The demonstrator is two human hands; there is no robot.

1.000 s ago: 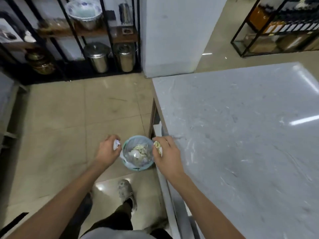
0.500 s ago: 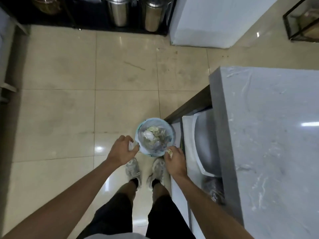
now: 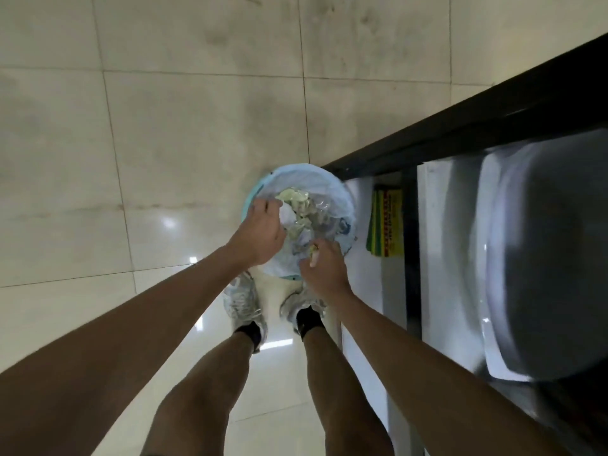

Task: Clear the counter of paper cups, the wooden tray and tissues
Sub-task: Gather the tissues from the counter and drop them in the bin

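Right now you're at the disposal step: both hands are over the bin (image 3: 342,195), a small round one with a pale liner, standing on the floor tiles (image 3: 164,126) just ahead of your shoes (image 3: 245,304).

Left hand (image 3: 260,235) is over the bin's near-left rim, fingers curled down into the mouth. Can't tell whether it holds a tissue; something white shows just past the knuckles, but that may be waste already inside.

Right hand (image 3: 324,268) is at the near-right rim, pinching a small crumpled scrap (image 3: 314,256), whitish with a yellow-green bit. Looks like a tissue, not yet let go.

Bin contents (image 3: 302,209): crumpled paper and tissue, loosely piled.

No paper cups or wooden tray in view, and the tabletop surface itself isn't visible, only its dark frame edge (image 3: 460,126) and the shelf below on the right. So I can't judge how much of the task remains.

Next move, as I read it: open both hands over the middle of the bin, not the rim, so scraps don't land on the floor. Then go back and check the tabletop.
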